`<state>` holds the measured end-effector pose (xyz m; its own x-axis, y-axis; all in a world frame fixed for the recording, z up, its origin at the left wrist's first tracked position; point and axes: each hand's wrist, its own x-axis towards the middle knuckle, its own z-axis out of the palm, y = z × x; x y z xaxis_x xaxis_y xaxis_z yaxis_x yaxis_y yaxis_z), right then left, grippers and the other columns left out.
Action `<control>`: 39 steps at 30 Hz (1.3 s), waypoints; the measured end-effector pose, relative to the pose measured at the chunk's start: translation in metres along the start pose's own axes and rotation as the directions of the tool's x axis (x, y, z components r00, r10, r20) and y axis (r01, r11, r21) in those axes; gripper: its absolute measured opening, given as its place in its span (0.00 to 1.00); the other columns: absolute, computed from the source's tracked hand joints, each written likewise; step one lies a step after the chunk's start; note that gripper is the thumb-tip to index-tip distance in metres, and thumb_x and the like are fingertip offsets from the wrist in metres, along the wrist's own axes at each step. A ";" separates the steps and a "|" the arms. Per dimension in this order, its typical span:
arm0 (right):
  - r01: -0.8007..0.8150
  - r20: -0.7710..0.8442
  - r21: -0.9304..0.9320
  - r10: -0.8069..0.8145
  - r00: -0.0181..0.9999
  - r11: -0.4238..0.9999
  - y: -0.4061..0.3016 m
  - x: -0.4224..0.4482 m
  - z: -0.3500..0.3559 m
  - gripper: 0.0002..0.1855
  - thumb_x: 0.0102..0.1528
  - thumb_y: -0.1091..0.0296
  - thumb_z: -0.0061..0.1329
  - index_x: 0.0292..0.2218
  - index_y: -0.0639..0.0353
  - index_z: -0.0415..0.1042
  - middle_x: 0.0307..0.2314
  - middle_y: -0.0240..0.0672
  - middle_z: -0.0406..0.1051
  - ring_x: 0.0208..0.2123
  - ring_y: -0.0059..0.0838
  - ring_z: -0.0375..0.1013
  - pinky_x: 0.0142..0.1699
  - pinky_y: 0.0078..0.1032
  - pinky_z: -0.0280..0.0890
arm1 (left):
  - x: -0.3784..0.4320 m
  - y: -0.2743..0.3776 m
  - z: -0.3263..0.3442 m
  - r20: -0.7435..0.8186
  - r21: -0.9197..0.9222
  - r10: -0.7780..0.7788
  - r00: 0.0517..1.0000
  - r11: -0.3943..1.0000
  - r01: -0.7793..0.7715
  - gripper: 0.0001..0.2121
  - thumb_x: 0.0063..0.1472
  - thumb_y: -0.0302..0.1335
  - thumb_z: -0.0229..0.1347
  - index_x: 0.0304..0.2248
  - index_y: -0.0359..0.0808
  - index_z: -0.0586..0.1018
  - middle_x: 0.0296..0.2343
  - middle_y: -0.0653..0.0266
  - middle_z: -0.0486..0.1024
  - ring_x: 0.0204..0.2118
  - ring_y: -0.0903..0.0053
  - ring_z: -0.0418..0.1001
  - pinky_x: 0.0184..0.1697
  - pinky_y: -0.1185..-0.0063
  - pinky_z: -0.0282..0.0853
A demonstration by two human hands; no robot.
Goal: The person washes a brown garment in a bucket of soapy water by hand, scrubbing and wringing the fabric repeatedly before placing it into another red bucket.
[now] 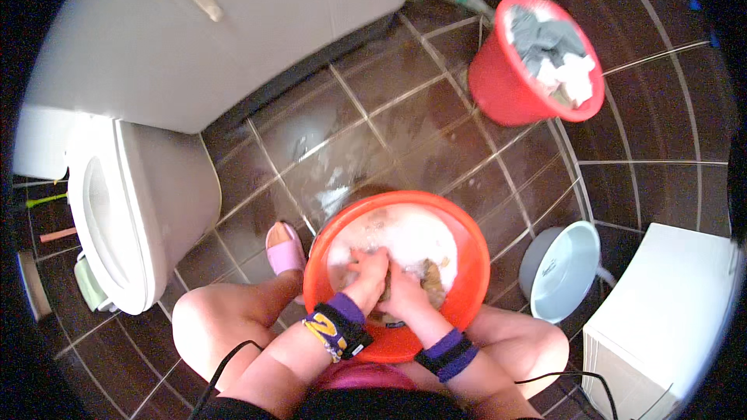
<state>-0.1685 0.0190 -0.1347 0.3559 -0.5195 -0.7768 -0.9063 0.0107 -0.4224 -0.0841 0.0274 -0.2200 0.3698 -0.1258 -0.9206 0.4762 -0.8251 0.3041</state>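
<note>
An orange-red plastic basin (475, 268) stands on the floor between my bent knees, with white suds (417, 230) and brownish wet cloth (433, 283) inside. Both hands are down in it, close together. My left hand (369, 277) is in the suds with its fingers partly spread; whether it grips cloth is hard to tell. Beside it, my right hand (404, 291) reaches into the basin against the brownish cloth, its fingertips hidden by foam and cloth. Each wrist wears a purple and black band.
A red bucket (505, 90) of grey and white cloth stands far right. A pale blue basin (565, 274) leans near a white box-shaped object (665, 303). At left is a white toilet (140, 216), below a large pale panel (262, 29). The brown tiled floor (402, 105) looks wet.
</note>
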 end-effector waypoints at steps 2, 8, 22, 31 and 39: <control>-0.077 -0.082 -0.102 0.069 0.994 0.992 -0.001 -0.008 0.004 0.56 0.36 0.58 0.63 0.60 0.55 0.45 0.41 0.51 0.70 0.43 0.52 0.70 0.47 0.42 0.66 | -0.003 -0.002 -0.006 0.034 -0.024 0.004 0.999 1.000 -0.003 0.46 0.51 0.35 0.56 0.63 0.40 0.38 0.60 0.37 0.28 0.63 0.47 0.39 0.60 0.61 0.51; -0.040 -0.206 -0.157 0.007 0.978 0.987 -0.003 -0.041 -0.002 0.45 0.37 0.61 0.60 0.56 0.53 0.57 0.38 0.47 0.73 0.41 0.45 0.73 0.45 0.39 0.67 | -0.015 -0.010 -0.045 0.126 0.016 0.220 0.967 0.974 -0.224 0.42 0.50 0.31 0.56 0.61 0.44 0.47 0.53 0.48 0.56 0.54 0.57 0.58 0.46 0.60 0.65; 0.498 -0.406 0.336 -0.354 0.842 0.799 0.019 -0.129 -0.002 0.35 0.40 0.73 0.55 0.52 0.60 0.64 0.44 0.45 0.71 0.48 0.33 0.71 0.53 0.25 0.63 | -0.069 0.001 -0.076 0.445 -0.592 0.265 0.856 0.804 0.059 0.39 0.46 0.17 0.56 0.58 0.48 0.56 0.46 0.53 0.66 0.45 0.59 0.69 0.43 0.61 0.71; 0.380 -0.644 0.102 -0.230 0.730 0.919 0.024 -0.069 -0.030 0.33 0.41 0.74 0.52 0.52 0.56 0.64 0.42 0.48 0.70 0.47 0.45 0.69 0.52 0.32 0.64 | -0.050 0.016 -0.040 -0.100 -0.563 0.612 0.784 0.615 -0.552 0.26 0.46 0.18 0.55 0.48 0.41 0.70 0.44 0.55 0.67 0.47 0.63 0.67 0.50 0.70 0.64; -0.011 -0.288 -0.066 -0.009 0.958 0.998 0.004 0.008 -0.009 0.55 0.41 0.66 0.59 0.63 0.49 0.39 0.52 0.61 0.52 0.51 0.57 0.63 0.55 0.38 0.61 | -0.009 0.017 -0.004 -0.129 -0.052 0.424 0.897 0.900 -0.433 0.27 0.49 0.21 0.52 0.52 0.43 0.68 0.51 0.50 0.56 0.56 0.57 0.56 0.59 0.69 0.53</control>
<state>-0.1711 0.0075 -0.1386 0.2831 -0.7433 -0.6061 -0.9233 -0.0403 -0.3819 -0.0768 0.0168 -0.2055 0.6363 -0.3914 -0.6648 0.3100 -0.6594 0.6849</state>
